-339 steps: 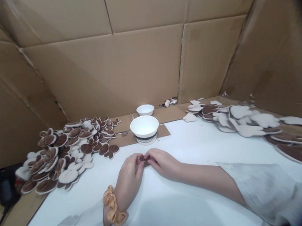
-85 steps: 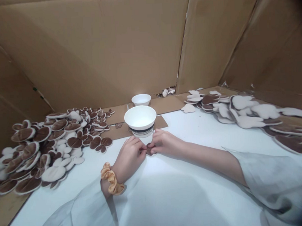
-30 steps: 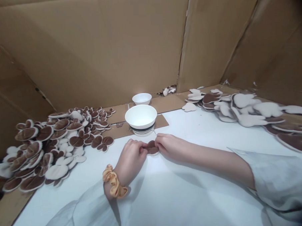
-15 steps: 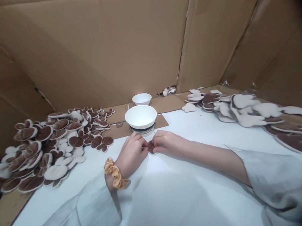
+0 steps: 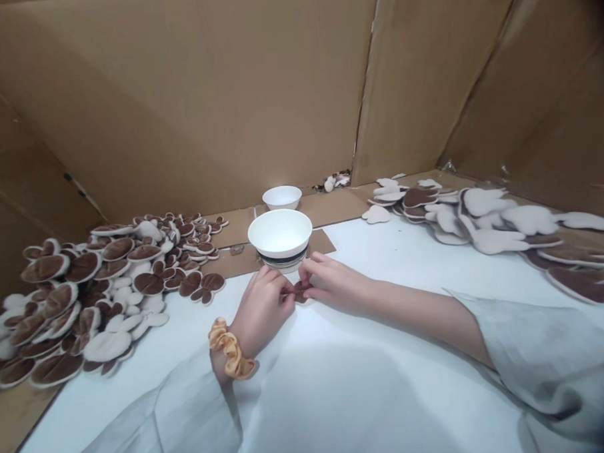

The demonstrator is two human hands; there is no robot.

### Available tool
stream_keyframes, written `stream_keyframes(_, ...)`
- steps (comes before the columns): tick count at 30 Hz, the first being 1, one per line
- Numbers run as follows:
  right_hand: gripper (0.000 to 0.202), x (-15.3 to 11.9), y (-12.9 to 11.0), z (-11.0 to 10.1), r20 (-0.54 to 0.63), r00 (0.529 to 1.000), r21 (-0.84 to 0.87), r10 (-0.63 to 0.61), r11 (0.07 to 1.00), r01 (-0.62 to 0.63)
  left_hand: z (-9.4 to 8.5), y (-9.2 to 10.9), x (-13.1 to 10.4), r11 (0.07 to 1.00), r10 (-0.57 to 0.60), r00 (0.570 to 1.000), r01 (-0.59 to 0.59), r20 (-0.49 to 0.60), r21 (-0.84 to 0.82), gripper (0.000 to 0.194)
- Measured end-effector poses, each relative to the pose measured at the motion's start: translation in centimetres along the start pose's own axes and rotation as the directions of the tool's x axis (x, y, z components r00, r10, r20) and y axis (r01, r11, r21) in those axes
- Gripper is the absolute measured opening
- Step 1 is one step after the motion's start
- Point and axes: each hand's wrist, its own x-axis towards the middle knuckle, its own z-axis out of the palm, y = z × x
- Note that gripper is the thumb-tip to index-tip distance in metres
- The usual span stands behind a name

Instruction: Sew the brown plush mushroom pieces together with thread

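Note:
A small brown fabric piece (image 5: 301, 294) lies between my two hands at the middle of the white table, just in front of the nearer white bowl (image 5: 280, 233). My left hand (image 5: 266, 300), with an orange scrunchie (image 5: 231, 348) at the wrist, is closed on the left end of the piece, thumb and fingers pressed together. From the right, my right hand (image 5: 337, 284) pinches the other end between thumb and bent fingers. Most of the piece is hidden by the fingers.
On the left spreads a heap of brown-and-white padded fabric cutouts (image 5: 101, 278). Another pile of white and brown cutouts (image 5: 489, 221) lies at the right. A second white bowl (image 5: 282, 197) stands behind the first. Cardboard walls (image 5: 216, 103) enclose the back and sides.
The fingers of my right hand have risen slightly and bent more above the brown piece. My left hand keeps its grip. The whole view has shifted a little.

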Motion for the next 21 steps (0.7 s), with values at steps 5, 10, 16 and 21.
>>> stream_keyframes(5,0.006,-0.1,0.1,0.4,-0.009,0.993,-0.093,-0.119,0.989,0.118,0.2,0.1,-0.2,1.000,0.010,0.999,-0.009,-0.036,0.024,0.008)
stream_keyframes(10,0.013,-0.2,0.4,1.0,-0.033,0.961,-0.287,-0.276,0.923,0.255,0.3,0.1,-0.3,0.999,0.008,0.999,-0.006,-0.049,0.046,0.009)
stream_keyframes(16,0.025,-0.1,-0.2,1.3,-0.031,0.947,-0.476,-0.321,0.837,0.269,0.2,0.0,-0.5,0.999,0.022,0.999,-0.021,-0.047,0.025,0.009)
stream_keyframes(21,0.027,0.0,0.1,1.1,0.039,0.936,-0.454,-0.349,0.828,0.328,0.0,-0.1,-0.5,1.000,-0.012,1.000,0.011,-0.016,-0.022,0.010)
